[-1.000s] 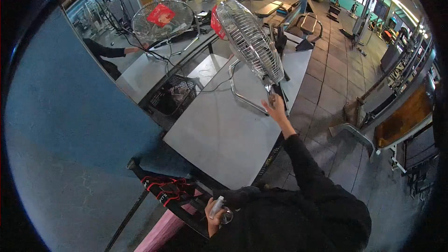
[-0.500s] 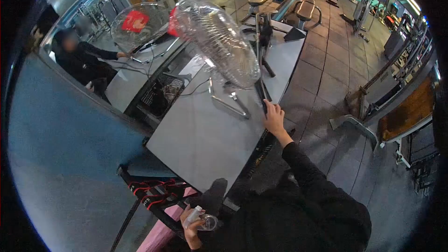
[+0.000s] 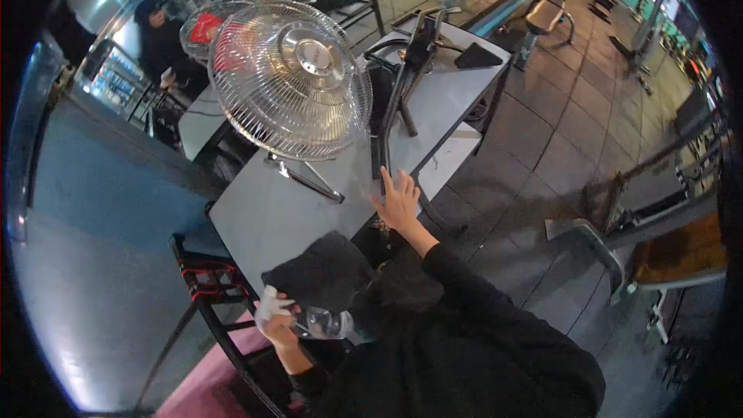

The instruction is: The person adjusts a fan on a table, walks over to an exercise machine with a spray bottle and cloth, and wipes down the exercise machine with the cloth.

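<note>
My left hand (image 3: 277, 327) grips a clear spray bottle (image 3: 323, 323) by its white spray head, low in the view. Just beyond it is a dark grey, cloth-like shape (image 3: 321, 272); whether I hold it is unclear. My right hand (image 3: 400, 203) has its fingers spread, beside the near end of a black metal bar (image 3: 385, 139). The bar belongs to a dark frame lying on the white table (image 3: 267, 220). A wire-caged fan (image 3: 294, 81) leans over the table, left of that frame.
At the left, a mirror shows a dark-clothed person (image 3: 159, 39) and the fan's reflection. A black rack with red straps (image 3: 207, 279) stands at the lower left. Gym benches (image 3: 546, 15) and a machine with a brown pad (image 3: 681, 244) are on the tiled floor.
My right hand has let go of the black bar and spread its fingers. The spray bottle has risen with my left hand. The view has shifted, and the fan's face now shows more.
</note>
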`<state>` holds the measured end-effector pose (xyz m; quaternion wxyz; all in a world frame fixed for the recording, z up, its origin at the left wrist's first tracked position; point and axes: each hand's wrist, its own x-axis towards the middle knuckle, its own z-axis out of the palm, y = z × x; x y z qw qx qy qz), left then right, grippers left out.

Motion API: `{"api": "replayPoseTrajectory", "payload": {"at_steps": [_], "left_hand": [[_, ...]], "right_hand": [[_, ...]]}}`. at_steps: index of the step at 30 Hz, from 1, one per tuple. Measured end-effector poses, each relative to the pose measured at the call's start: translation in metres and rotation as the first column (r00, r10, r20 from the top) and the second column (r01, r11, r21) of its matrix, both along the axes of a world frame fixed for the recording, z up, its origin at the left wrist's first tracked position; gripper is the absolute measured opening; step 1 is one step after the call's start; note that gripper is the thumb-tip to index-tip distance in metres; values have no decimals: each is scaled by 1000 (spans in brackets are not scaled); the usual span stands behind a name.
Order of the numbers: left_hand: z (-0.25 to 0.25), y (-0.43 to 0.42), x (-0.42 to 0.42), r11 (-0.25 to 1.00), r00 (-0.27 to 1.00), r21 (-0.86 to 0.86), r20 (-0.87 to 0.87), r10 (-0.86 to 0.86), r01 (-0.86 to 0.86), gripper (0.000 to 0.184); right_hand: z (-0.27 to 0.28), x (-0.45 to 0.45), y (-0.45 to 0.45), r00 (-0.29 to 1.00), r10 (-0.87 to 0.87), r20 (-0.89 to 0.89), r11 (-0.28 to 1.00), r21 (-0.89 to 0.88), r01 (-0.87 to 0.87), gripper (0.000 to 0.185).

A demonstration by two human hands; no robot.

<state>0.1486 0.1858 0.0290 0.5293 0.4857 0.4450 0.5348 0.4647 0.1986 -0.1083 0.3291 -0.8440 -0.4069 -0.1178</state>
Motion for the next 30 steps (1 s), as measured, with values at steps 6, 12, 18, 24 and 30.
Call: {"api": "replayPoseTrajectory", "payload": {"at_steps": [6, 12, 18, 24, 30], "left_hand": [[55, 156, -19, 639, 638, 256, 95, -764, 726, 122], [144, 231, 54, 653, 653, 54, -131, -746, 756, 130], [141, 276, 88, 478, 477, -30, -39, -878, 878, 130], [124, 293, 116, 360, 353, -20, -149, -924, 933, 134], [132, 282, 129, 326, 311, -64, -177, -934, 943, 138]], "right_hand": [[58, 28, 30, 963, 264, -55, 906, 357, -229, 60], [85, 45, 84, 981, 139, -138, 894, 443, -64, 57], [117, 53, 122, 968, 19, -252, 966, 253, 46, 79], [100, 34, 139, 770, 115, -627, 980, 197, 14, 87], [86, 31, 146, 736, 171, -655, 973, 231, -20, 80]]}}
